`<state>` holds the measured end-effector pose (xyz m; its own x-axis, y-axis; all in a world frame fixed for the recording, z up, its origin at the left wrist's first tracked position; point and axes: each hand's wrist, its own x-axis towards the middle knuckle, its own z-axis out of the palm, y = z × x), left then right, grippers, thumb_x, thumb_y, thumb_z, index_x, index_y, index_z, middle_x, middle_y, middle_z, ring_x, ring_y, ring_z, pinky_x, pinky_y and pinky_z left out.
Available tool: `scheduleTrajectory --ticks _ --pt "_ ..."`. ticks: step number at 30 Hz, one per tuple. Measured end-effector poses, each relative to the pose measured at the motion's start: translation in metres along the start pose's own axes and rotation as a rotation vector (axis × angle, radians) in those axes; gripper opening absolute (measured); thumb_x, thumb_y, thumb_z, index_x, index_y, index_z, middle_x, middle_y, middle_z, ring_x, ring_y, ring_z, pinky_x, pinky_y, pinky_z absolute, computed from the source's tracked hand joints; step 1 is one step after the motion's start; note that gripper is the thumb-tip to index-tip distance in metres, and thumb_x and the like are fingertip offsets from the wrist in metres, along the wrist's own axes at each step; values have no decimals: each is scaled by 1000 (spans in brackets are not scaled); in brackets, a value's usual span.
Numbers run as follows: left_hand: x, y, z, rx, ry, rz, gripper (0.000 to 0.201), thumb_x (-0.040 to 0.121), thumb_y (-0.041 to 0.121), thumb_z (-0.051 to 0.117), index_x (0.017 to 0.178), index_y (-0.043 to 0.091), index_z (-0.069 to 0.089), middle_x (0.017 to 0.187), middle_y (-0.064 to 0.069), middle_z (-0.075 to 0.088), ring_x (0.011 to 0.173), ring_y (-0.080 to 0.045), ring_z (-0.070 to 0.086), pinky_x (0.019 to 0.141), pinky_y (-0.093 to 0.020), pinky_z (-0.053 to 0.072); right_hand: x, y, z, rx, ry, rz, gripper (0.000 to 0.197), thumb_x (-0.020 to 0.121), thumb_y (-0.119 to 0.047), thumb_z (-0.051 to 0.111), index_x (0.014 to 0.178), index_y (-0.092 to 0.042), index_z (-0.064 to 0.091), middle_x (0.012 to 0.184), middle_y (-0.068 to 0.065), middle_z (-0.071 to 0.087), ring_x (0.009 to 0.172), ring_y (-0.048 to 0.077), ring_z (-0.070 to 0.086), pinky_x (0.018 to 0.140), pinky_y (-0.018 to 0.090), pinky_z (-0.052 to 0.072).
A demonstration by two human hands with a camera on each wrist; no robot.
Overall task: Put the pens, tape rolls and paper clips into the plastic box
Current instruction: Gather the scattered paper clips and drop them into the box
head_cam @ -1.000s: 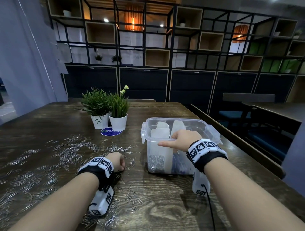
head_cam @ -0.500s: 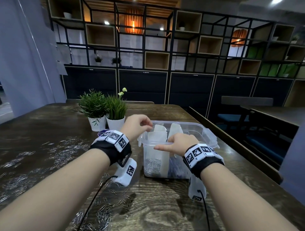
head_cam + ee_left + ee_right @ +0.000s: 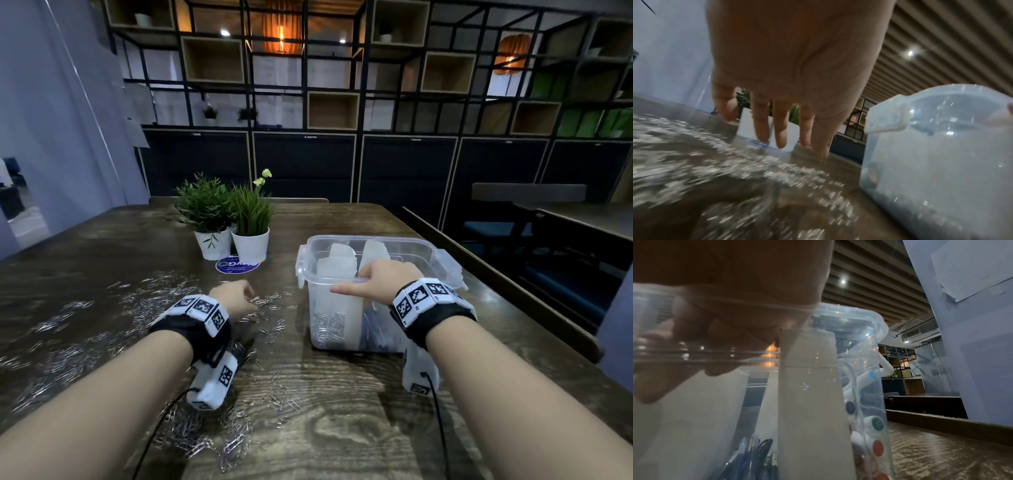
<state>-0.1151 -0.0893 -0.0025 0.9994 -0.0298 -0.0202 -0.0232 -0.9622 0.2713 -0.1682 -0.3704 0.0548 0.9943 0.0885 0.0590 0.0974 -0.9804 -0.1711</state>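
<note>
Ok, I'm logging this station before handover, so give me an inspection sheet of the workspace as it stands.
Surface: dark wooden table, paper clips strewn over its left half.
Job's things: clear plastic box, open, white dividers; clips, pens and tape rolls inside.
Clutter: two potted plants, blue sticker.
Grippers: left hand open, fingers straight over the clips; right hand grips the box's near rim.
Cables: black leads from wrist cameras.
Surroundings: shelving, cabinets, chairs.

Dark wooden table [image 3: 102,246], black grid shelving [image 3: 342,68] (orange lamps [image 3: 281,32] glowing)
</note>
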Motion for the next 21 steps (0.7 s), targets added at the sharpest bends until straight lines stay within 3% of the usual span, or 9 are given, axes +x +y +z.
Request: scheduleTrajectory --ticks 3,5,9,16,21 --pt "-19 -21 16 68 -211 -123 70 74 52 75 129 17 51 132 -3 52 119 -19 52 96 -27 43 -2 -2 -1 17 -3 13 61 66 -92 42 66 -32 53 68 -15 61 82 13 60 77 30 46" --pt "-26 -26 23 103 -254 -155 83 64 58 79 131 19 50 134 -5 45 120 -20 50 98 -28 42 -3 -2 -2 41 0 25 60 65 -92 44 62 -32 49 64 -14 59 78 12 59 72 29 44" --pt "-24 -24 29 85 -233 -127 58 75 44 78 121 15 56 125 0 56 114 -17 54 87 -22 41 -5 -4 -2 68 11 43 61 65 -90 47 60 -29 53 58 -13 62 71 9 58 71 28 44" --pt "-14 -20 36 77 -242 -128 25 84 30 72 102 13 74 106 0 72 101 -14 65 86 -23 49 -4 -4 -1 44 14 49 61 63 -92 45 60 -32 50 59 -14 59 72 9 57 71 28 43" --pt "-14 -10 36 162 -243 -120 34 91 33 60 117 12 67 118 1 66 111 -14 61 92 -21 45 -3 -3 -1 48 24 37 62 63 -92 46 56 -31 46 59 -13 55 74 14 59 72 29 46"
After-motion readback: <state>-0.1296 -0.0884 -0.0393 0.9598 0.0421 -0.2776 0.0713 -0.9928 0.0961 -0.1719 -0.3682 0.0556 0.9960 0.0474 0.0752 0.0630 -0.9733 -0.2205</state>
